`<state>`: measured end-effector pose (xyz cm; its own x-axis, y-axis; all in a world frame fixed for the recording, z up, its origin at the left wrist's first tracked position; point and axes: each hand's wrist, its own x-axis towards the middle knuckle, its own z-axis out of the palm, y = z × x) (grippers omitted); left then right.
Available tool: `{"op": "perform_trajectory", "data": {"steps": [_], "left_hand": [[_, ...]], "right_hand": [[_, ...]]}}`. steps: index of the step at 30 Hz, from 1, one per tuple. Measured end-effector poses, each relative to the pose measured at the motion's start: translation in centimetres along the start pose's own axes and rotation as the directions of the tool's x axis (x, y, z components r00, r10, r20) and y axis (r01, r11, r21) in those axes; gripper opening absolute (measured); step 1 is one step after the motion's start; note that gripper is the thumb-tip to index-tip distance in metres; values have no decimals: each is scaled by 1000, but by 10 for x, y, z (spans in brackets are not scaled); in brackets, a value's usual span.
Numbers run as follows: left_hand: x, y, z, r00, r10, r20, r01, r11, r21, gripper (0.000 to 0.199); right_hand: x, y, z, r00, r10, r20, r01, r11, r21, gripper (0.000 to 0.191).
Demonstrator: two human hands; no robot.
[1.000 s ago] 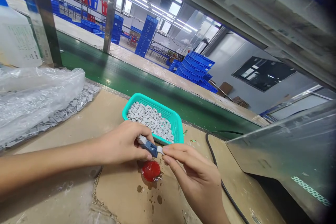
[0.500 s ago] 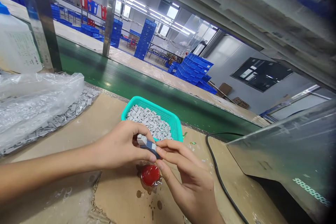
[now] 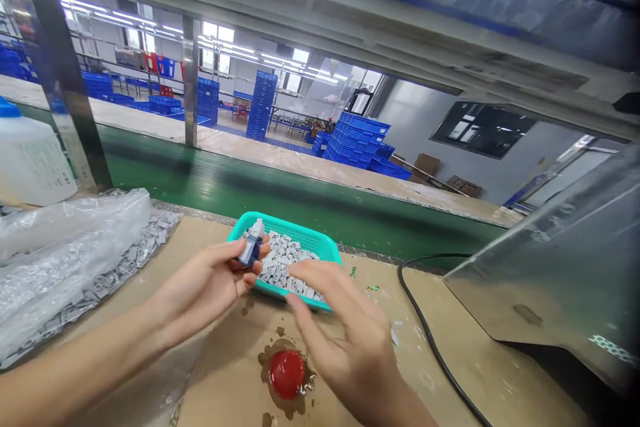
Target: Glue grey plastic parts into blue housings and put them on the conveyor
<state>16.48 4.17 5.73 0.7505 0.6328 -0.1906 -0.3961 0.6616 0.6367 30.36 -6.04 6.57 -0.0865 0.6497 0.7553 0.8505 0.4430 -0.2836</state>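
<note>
My left hand (image 3: 213,287) grips a small dark blue and light grey plastic part (image 3: 251,248) between thumb and fingers. Its pale tip points up, in front of a turquoise plastic basket (image 3: 327,245). Many small light grey plastic pieces (image 3: 283,255) lie in the basket. My right hand (image 3: 355,340) is off the part, thumb and fingers apart, near the basket's front edge; nothing shows in it. Below and between the hands, a round red wet object (image 3: 287,373) sits on the cardboard amid dark wet stains.
A clear plastic bag (image 3: 90,240) and more grey pieces lie at the left, before a white jug (image 3: 33,160). Behind the basket runs a green conveyor belt (image 3: 280,193). A black cable (image 3: 425,327) curves beside a metal panel (image 3: 550,267) on the right.
My right hand has let go of the plastic part and moved away to the right. My left hand has turned the part more upright. The view has tilted and shifted.
</note>
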Motion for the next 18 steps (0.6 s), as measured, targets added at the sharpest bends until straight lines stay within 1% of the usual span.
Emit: {"op": "perform_trajectory", "data": {"steps": [1, 2, 3, 4, 5, 6, 7, 9, 12, 13, 15, 17, 18], "left_hand": [[6, 6, -4, 997, 73, 13, -74, 995, 71, 19], [13, 13, -9, 985, 171, 26, -173, 964, 201, 21], [22, 19, -16, 960, 279, 38, -273, 889, 368, 24], [33, 25, -23, 923, 382, 51, -347, 767, 539, 27], [46, 31, -31, 879, 473, 65, -379, 609, 697, 30], [60, 37, -39, 845, 531, 66, -364, 481, 798, 33], [74, 43, -47, 826, 561, 59, -332, 399, 855, 34], [102, 53, -62, 803, 594, 50, -263, 278, 924, 32], [137, 66, -79, 781, 617, 95, -183, 80, 980, 26], [146, 69, -82, 780, 616, 111, -164, 30, 986, 27], [159, 70, -88, 783, 610, 122, -128, -34, 991, 33], [162, 65, -93, 777, 621, 103, -82, -63, 995, 47], [158, 61, -97, 768, 634, 91, -60, -69, 996, 56]], "right_hand": [[-2, 7, -5, 999, 33, 1, -33, 999, -37, 23], [-4, 15, -10, 997, 76, 3, -75, 995, -72, 21], [-6, 23, -15, 992, 126, 4, -125, 987, -99, 19], [-8, 31, -19, 984, 176, 4, -175, 978, -116, 18], [-11, 39, -21, 975, 222, 2, -220, 968, -123, 18], [-13, 47, -21, 966, 257, 0, -255, 959, -122, 18], [-15, 54, -20, 960, 280, 1, -278, 954, -116, 18], [-21, 65, -15, 953, 303, 22, -299, 949, -96, 19], [-29, 74, -5, 948, 306, 89, -303, 952, -51, 20], [-31, 76, -2, 946, 305, 109, -302, 952, -37, 21], [-36, 78, 1, 943, 308, 124, -303, 951, -52, 22], [-40, 79, 3, 941, 313, 129, -305, 949, -80, 23], [-41, 79, 4, 939, 318, 129, -308, 947, -91, 24]]}}
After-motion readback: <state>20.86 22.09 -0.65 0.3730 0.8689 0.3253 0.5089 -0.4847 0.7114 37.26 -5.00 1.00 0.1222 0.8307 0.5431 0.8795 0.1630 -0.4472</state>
